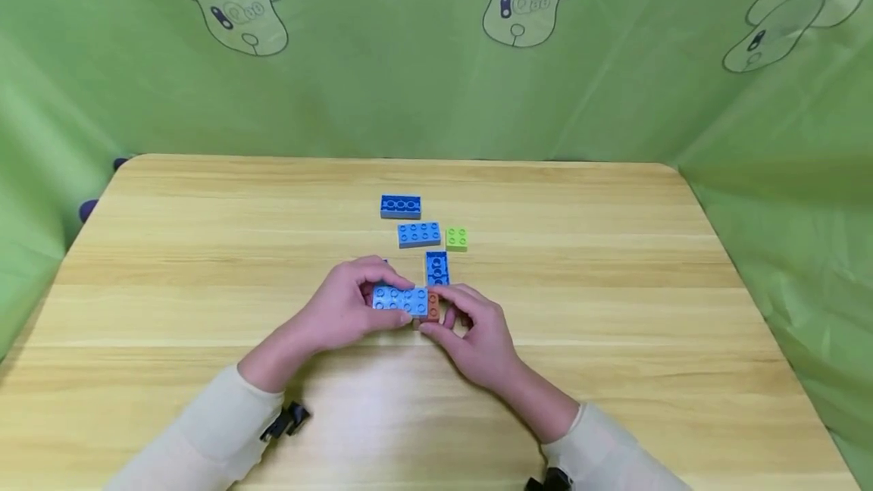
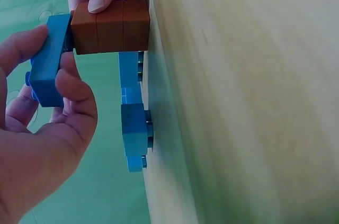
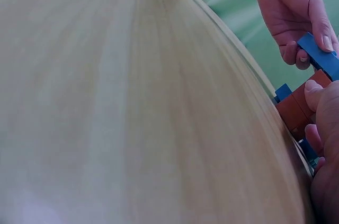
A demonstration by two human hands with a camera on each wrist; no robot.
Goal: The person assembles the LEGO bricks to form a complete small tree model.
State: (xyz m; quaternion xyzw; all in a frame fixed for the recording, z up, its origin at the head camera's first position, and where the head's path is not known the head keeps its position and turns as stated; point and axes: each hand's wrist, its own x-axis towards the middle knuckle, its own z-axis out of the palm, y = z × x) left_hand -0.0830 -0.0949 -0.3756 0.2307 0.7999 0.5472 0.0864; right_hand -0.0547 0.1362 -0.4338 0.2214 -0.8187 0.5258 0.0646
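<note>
My left hand [image 1: 341, 305] holds a long blue toy brick [image 1: 400, 300] between thumb and fingers, studs up. One end of this brick lies over the top of a reddish-brown brick stack [image 2: 111, 28], and the rest juts out to the left. Three brown layers show in the left wrist view, the lowest at the tabletop. Whether the blue brick is fully seated on the studs I cannot tell. On the stack's right side, my right hand [image 1: 484, 336] pinches the brown bricks with thumb and fingers.
Just behind the hands lies a blue brick [image 1: 437, 268], hollow side up. Farther back are a studded blue brick [image 1: 419, 234], a small lime-green brick [image 1: 456, 239] and an upturned blue brick [image 1: 400, 207]. A blue corner peeks out behind my left hand. Green cloth surrounds the wooden table [image 1: 204, 248].
</note>
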